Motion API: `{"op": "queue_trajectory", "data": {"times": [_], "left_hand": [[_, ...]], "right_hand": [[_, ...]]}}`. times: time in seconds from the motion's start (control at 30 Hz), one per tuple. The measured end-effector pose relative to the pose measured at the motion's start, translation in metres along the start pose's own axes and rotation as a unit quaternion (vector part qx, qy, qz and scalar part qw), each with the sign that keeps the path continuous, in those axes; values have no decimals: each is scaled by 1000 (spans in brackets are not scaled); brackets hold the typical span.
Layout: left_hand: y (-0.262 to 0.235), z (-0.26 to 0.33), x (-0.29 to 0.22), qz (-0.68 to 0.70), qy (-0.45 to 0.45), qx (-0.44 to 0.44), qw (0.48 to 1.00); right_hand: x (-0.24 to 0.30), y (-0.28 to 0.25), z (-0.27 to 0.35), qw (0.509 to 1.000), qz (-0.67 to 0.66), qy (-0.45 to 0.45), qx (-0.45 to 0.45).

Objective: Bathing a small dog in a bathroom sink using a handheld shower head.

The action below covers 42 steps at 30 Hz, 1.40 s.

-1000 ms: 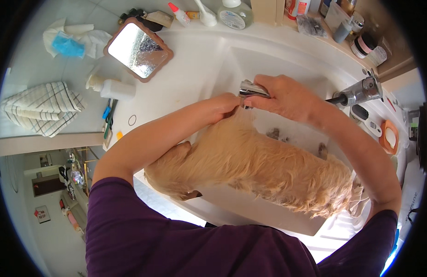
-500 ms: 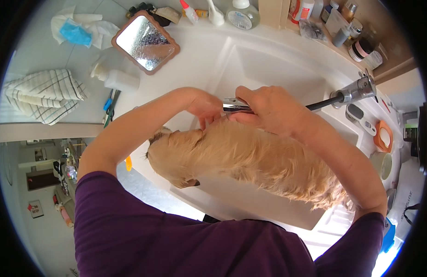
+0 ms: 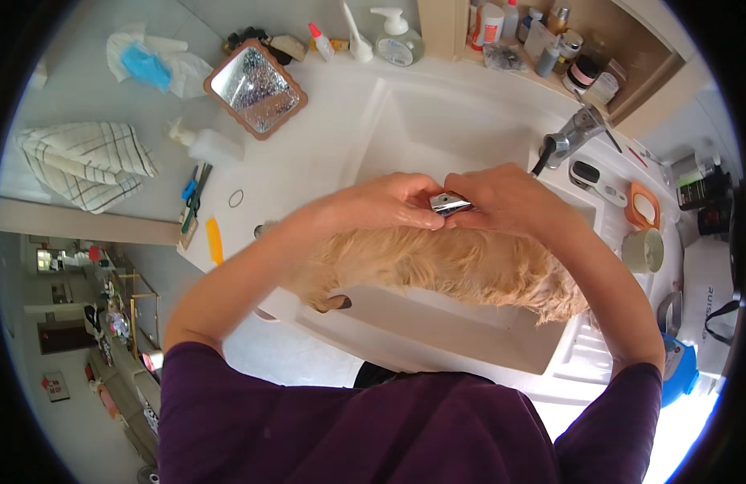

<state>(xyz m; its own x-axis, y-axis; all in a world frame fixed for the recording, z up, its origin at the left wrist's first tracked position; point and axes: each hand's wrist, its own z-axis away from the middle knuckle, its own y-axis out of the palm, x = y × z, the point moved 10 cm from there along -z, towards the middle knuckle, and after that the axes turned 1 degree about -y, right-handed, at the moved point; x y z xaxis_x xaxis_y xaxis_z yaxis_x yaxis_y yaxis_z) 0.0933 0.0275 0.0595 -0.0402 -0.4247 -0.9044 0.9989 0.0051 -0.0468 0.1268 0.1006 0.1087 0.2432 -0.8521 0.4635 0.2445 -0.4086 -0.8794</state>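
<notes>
Centre frame, I see the right hand (image 3: 506, 196) gripping a glossy metal sprayer (image 3: 450, 204); left hand (image 3: 395, 202) half-curled, hold unclear; shaggy dog (image 3: 470, 262) below.

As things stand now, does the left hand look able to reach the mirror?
Probably yes. The left hand is beside the spray head, and only bare counter seems to lie between it and the mirror. Whether it also grips the spray head is hard to tell.

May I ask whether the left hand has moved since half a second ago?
Yes, the left hand has moved rightward, farther from the mirror.
</notes>
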Motion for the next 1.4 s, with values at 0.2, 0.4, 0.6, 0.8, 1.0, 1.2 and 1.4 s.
{"op": "queue_trajectory", "data": {"times": [0.2,0.4,0.6,0.8,1.0,1.2,1.4], "left_hand": [[5,-10,-21,-108,-2,-135,985],[2,-8,-33,-176,-42,-222,958],[4,0,-57,-179,11,-298,938],[5,-29,-65,-243,21,-304,921],[-16,-35,-56,-183,64,-293,936],[-13,-79,-40,-133,91,-256,953],[-26,-72,-59,-228,70,-222,945]], "right_hand": [[-5,-5,9,999,11,42,-20],[19,-36,60,937,83,7,-339],[39,55,78,943,136,157,-259],[42,83,24,940,49,154,-300],[-10,41,124,877,168,338,-297],[46,64,36,819,299,372,-319],[-21,66,46,915,167,343,-133]]}}
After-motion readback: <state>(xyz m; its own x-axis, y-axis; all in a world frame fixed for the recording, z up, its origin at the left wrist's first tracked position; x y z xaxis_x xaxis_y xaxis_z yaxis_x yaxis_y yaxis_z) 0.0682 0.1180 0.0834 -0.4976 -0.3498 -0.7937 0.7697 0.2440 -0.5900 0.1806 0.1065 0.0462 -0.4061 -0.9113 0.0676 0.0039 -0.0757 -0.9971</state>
